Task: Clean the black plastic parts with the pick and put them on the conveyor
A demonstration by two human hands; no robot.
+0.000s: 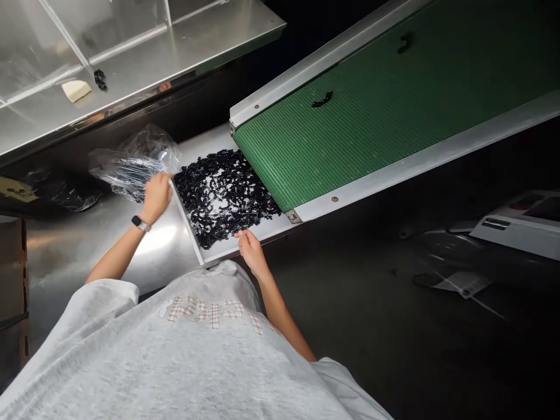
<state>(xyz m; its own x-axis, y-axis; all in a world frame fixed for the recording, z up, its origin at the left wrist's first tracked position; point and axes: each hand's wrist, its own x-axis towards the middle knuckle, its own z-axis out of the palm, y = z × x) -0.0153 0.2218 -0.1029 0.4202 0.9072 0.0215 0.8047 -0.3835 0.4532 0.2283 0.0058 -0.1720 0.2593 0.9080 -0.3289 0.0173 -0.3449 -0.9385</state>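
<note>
A shallow white tray (272, 226) lies under the lower end of a conveyor. Many small, black, glossy pieces (196, 185) of curved shape are spread over it, with bare white floor showing in the middle. My left hand (158, 197), below a wrist with a smartwatch (140, 223), is closed around the far corner of the tray's left rim. At the near side, my right hand (252, 252) pinches the tray's front rim, thumb and fingers pressed together. The conveyor covers the tray's right end.
The green conveyor belt (297, 151) slopes up to the right, bearing one black piece (322, 100) and another farther up. Clear plastic bags (131, 166) lie behind my left hand. A metal shelf (219, 44) overhangs at upper left. A white machine (520, 224) stands at right.
</note>
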